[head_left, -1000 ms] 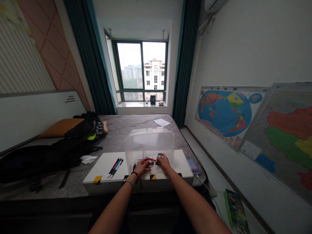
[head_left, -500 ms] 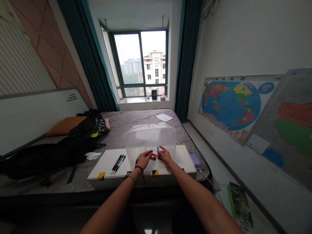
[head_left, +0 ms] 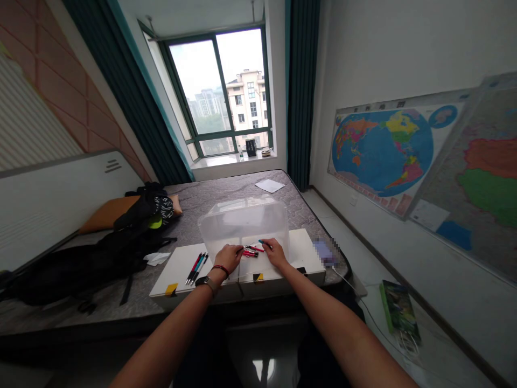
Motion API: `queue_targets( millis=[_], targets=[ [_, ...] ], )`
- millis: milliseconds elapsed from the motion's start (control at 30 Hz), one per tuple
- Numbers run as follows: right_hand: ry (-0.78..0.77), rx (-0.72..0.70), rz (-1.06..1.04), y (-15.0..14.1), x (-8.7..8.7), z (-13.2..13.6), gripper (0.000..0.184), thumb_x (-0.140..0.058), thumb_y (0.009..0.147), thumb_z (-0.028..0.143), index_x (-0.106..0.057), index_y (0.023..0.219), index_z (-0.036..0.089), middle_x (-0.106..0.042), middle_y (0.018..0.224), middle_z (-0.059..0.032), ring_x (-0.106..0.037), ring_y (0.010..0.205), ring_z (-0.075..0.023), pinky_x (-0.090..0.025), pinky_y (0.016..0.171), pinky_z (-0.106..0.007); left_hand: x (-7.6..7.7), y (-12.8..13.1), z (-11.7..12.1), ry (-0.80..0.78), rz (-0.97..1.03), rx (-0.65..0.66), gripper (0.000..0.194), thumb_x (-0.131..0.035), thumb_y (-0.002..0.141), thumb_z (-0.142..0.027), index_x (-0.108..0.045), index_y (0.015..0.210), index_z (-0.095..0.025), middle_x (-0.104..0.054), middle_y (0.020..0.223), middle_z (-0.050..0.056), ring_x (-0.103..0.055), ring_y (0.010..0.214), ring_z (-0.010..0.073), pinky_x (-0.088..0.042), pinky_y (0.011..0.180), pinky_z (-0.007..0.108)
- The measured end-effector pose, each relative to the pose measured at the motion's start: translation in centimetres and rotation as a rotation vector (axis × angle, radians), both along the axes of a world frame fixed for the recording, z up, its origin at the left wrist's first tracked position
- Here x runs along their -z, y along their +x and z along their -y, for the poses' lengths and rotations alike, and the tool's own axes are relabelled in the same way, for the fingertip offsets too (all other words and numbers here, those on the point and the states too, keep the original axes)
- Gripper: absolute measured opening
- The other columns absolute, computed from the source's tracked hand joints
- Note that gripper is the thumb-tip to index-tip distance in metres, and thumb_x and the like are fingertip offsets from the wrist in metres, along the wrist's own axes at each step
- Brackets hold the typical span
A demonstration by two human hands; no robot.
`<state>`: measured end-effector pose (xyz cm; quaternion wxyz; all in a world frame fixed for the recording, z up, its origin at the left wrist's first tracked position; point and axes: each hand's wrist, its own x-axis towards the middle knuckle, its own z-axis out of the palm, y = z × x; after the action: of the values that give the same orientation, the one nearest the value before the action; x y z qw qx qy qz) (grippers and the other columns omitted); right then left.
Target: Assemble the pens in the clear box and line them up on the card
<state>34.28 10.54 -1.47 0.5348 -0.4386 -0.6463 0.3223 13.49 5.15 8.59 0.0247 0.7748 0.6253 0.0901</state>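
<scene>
My left hand (head_left: 228, 255) and my right hand (head_left: 276, 253) meet over a white board (head_left: 177, 268) laid on the bed, just in front of a clear plastic box (head_left: 243, 222). Between them lies a small bunch of pens (head_left: 251, 250), red and black. The left fingers curl round the bunch's left end. The right hand pinches a blue-tipped pen (head_left: 264, 242) at its right side. Three more pens (head_left: 196, 268) lie side by side on the board to the left of my left hand.
A black bag (head_left: 81, 262) and an orange cushion (head_left: 108, 212) lie on the grey mattress at left, with crumpled paper (head_left: 156, 258) near the board. A paper sheet (head_left: 270, 185) lies at the far end. A book (head_left: 399, 311) sits on the floor, maps on the right wall.
The camera tilted down and swung a little right, so the view shifted. Both hands stayed at the pens, the bunch now spread lower between them.
</scene>
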Motion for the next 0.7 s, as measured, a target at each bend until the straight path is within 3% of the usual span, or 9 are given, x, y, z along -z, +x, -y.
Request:
queue_targets(
  millis=[267, 700],
  targets=[
    [-0.091, -0.033, 0.026, 0.3, -0.4, 0.4, 0.026, -0.059, 0.084, 0.027, -0.073, 0.105, 0.028, -0.061, 0.092, -0.0044, -0.055, 0.088, -0.0200, -0.043, 0.086, -0.032, -0.7, 0.5, -0.3, -0.008, -0.064, 0.020, 0.034, -0.041, 0.093, -0.040, -0.068, 0.110, -0.029, -0.068, 0.100, 0.008, -0.057, 0.096, 0.0223, -0.042, 0.079, 0.029],
    [-0.065, -0.115, 0.101, 0.3, -0.7, 0.6, 0.022, -0.066, 0.081, 0.026, -0.075, 0.100, 0.027, -0.057, 0.088, -0.0037, -0.055, 0.084, -0.0180, -0.042, 0.083, -0.030, -1.0, 1.4, -0.8, -0.019, -0.217, 0.092, 0.031, -0.042, 0.093, -0.036, -0.071, 0.098, -0.027, -0.066, 0.093, 0.010, -0.055, 0.095, 0.0229, -0.041, 0.080, 0.032]
  ],
)
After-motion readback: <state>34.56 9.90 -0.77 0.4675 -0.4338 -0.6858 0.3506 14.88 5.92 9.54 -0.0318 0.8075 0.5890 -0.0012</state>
